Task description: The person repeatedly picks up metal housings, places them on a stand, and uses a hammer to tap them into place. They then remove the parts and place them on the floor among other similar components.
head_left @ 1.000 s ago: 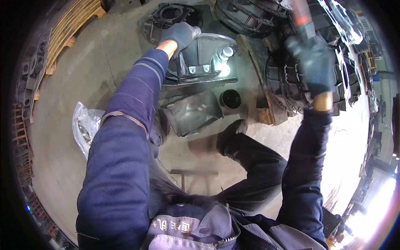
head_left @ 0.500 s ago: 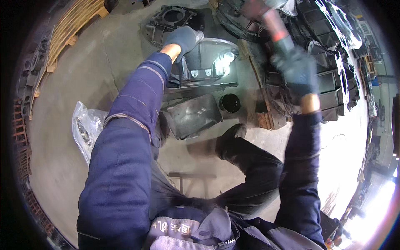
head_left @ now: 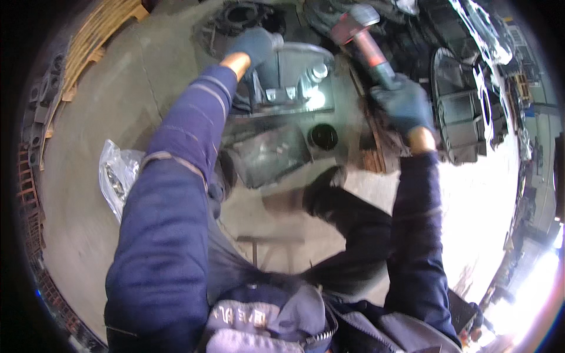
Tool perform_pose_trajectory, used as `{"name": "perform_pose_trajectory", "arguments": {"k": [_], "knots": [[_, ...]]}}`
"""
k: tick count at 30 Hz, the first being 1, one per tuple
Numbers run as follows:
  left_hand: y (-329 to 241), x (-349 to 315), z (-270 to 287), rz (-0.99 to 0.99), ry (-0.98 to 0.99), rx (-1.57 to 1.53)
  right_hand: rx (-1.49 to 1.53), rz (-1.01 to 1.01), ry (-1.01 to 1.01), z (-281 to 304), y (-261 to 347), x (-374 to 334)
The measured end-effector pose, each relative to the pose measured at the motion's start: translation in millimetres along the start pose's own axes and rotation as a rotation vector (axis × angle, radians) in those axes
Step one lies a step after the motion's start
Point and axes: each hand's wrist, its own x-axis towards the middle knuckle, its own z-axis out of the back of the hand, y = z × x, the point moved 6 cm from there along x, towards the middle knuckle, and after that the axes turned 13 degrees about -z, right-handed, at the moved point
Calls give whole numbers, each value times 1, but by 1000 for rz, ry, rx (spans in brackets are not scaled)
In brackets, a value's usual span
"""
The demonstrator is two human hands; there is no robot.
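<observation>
My right hand [head_left: 406, 103], in a dark glove, is wrapped round the black grip of a hammer [head_left: 369, 50] with a red handle and a red and grey head. The hammer is raised to the right of a dark metal housing [head_left: 306, 59]. My gloved left hand [head_left: 253, 46] is closed at the housing's upper left edge; a small pale round end [head_left: 275, 41] shows by its fingers, too blurred to name. A bright lamp-like spot and a pale cylindrical part [head_left: 318, 72] sit at the housing's right side.
A grey sheet-like piece [head_left: 268, 156] and a round black cup-like part [head_left: 323, 136] lie before the housing. Castings [head_left: 462, 106] crowd the right, another round casting [head_left: 241, 17] lies behind. A clear plastic bag [head_left: 115, 176] with small parts and a wooden pallet [head_left: 109, 29] are left.
The hammer and my right hand have moved left and slightly down in the picture. My left hand stays at the housing's edge; the view has shifted slightly.
</observation>
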Motion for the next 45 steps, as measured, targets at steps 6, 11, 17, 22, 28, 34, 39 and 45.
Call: {"name": "perform_pose_trajectory", "arguments": {"k": [6, 11, 17, 22, 28, 34, 39, 45], "knots": [[0, -5, 3, 89, -74, 25, 390, 131, -462, 83, 62, 18], [-5, -5, 13, 100, -60, -57, -247, -188, 111, -97, -6, -40], [-10, -2, 13, 48, -58, -17, -259, 136, -52, 27, 20, 19], [-7, -6, 3, 108, -72, 34, 407, -8, -285, 103, 56, 27], [-19, -10, 9, 98, 46, -112, -298, -294, 210, -94, -33, -41], [-16, -18, 9, 143, -156, 77, -164, 171, -116, 34, 29, 13], [-7, -7, 4, 121, -64, 9, 478, 153, -397, 82, 51, 17], [-13, -6, 2, 65, -56, 46, -320, -443, 295, -105, -51, -30]]}}
